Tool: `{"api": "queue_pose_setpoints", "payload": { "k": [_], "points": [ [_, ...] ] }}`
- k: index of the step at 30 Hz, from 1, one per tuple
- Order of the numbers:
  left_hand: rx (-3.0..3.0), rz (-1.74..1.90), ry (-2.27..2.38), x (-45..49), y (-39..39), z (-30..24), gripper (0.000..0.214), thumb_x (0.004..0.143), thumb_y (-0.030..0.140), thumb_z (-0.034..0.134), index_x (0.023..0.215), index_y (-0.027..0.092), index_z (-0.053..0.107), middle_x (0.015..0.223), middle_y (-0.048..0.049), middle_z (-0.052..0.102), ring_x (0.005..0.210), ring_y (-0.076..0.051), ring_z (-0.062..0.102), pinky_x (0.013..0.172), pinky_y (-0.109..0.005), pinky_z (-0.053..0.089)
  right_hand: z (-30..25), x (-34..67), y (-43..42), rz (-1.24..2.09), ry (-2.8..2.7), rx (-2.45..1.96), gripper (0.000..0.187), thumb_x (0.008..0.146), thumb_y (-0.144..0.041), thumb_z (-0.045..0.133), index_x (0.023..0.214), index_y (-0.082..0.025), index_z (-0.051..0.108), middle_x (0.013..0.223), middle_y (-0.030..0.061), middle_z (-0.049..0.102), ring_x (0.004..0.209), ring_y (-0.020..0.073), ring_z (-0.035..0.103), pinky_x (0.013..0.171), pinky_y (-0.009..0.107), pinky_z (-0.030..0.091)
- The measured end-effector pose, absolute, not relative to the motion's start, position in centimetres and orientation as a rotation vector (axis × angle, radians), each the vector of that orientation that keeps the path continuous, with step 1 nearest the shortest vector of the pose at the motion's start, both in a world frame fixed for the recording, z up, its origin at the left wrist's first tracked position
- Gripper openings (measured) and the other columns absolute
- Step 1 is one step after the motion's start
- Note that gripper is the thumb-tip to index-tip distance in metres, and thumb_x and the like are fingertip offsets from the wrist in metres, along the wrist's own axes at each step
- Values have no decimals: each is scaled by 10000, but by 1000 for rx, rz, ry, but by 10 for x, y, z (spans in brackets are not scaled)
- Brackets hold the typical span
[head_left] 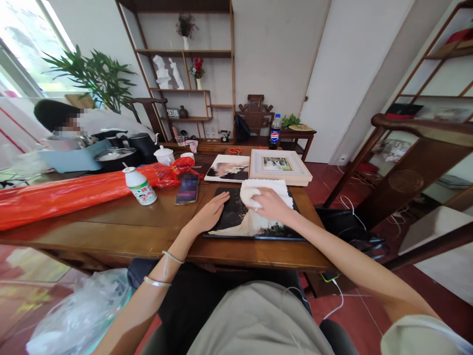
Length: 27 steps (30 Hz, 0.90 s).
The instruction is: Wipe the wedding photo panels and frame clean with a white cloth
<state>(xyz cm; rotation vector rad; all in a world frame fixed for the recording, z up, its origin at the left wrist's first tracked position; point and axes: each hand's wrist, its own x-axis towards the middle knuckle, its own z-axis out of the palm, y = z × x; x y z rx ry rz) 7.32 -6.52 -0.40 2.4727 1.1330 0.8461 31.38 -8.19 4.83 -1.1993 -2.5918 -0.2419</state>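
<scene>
A dark photo print [236, 217] lies flat on the wooden table [148, 231] in front of me. My left hand [212, 213] rests flat on its left edge, fingers stretched out. My right hand [268, 203] presses a bunched white cloth [254, 193] onto the print's upper middle, fingers curled over it. Behind the print lie a second photo print [229, 168] and a light wooden picture frame [279, 166]. A phone [187, 189] lies just left of the print.
A small white bottle with a green label [141, 186] leans by a long red plastic bag [66, 195]. A white teapot [164, 155], black pots [118, 158] and another person [74, 121] are at the far left. Wooden chair [417, 162] to the right; Pepsi bottle [274, 131] behind.
</scene>
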Motion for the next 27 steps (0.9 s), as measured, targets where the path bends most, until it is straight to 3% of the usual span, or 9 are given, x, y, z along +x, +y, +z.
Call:
{"api": "queue_pose_setpoints", "payload": {
  "k": [7, 14, 18, 22, 27],
  "points": [
    [2465, 854, 1152, 74, -65, -4, 447, 904, 264, 276, 1283, 130, 470, 1401, -89, 407, 1312, -193, 342, 1112, -387, 254, 48, 295, -57, -315, -2620, -1248, 266, 740, -193, 531, 966, -133, 658, 1032, 149, 604, 981, 273, 536, 850, 376, 391],
    [2479, 880, 1106, 72, -62, -7, 437, 902, 246, 283, 1287, 156, 469, 1394, -71, 420, 1318, -186, 331, 1110, -388, 262, 37, 281, -150, -151, -2665, -993, 257, 711, -255, 583, 921, -139, 675, 1231, 186, 512, 1179, 329, 419, 972, 474, 298],
    [2477, 873, 1121, 72, -62, -6, 433, 900, 252, 288, 1274, 150, 480, 1386, -81, 430, 1312, -189, 342, 1105, -400, 268, 35, 289, -170, -81, -2666, -928, 275, 687, -242, 606, 934, -140, 671, 1290, 173, 480, 1206, 309, 407, 1002, 439, 286],
    [2480, 843, 1138, 73, -63, -5, 443, 905, 261, 275, 1278, 124, 473, 1394, -94, 417, 1318, -181, 331, 1117, -383, 243, 43, 316, -121, -112, -2616, -1070, 257, 695, -173, 577, 934, -148, 667, 1203, 142, 558, 1077, 276, 516, 915, 381, 377],
    [2474, 838, 1142, 73, -64, -4, 444, 911, 274, 262, 1281, 140, 468, 1403, -79, 407, 1323, -174, 322, 1118, -375, 242, 54, 341, -67, -172, -2620, -1293, 224, 820, -215, 473, 885, -109, 659, 900, 149, 654, 873, 254, 586, 765, 344, 425]
  ]
}}
